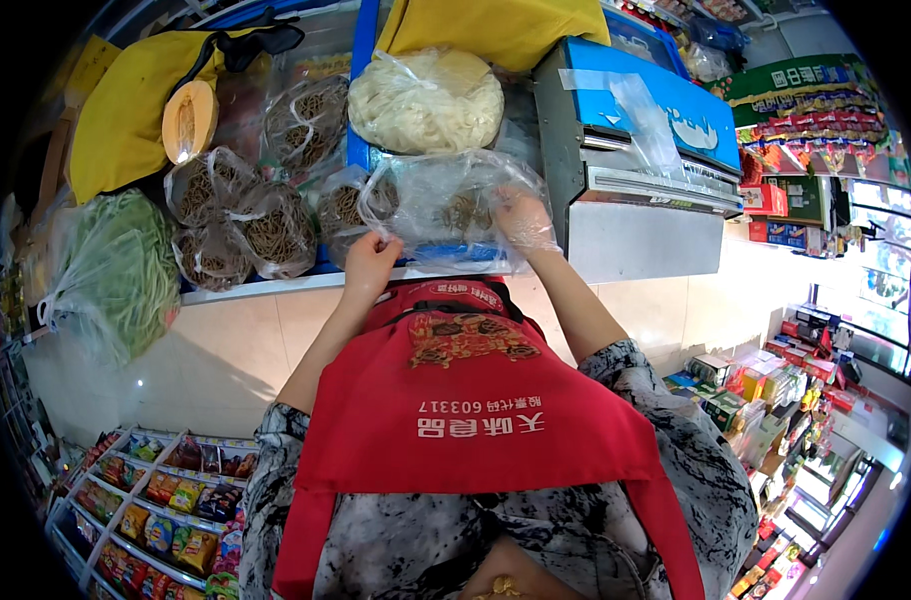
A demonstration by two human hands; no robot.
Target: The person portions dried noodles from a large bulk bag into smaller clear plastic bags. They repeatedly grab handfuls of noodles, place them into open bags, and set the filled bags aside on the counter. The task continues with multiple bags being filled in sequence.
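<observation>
A clear plastic bag (433, 180) is spread over the freezer's front edge, with a small tangle of brown dried noodle-like strands (466, 214) seen through or in it. My left hand (373, 259) pinches the bag's near left edge between thumb and fingers. At the bag's right side, my right hand (524, 217) lies under a layer of the film, which reaches the wrist; its fingertips are hidden. Beside my left hand sits a bagged bundle of brown strands (350, 204). Behind the bag is a large bag of pale, flat noodle-like food (425, 101).
More bagged brown bundles (275, 232) and a bag of green vegetables (117, 270) lie to the left. A cut melon half (189, 121) rests by a yellow cloth (129, 112). At right stands a blue-topped film-wrapping machine (650, 127). Snack shelves (162, 510) are at lower left.
</observation>
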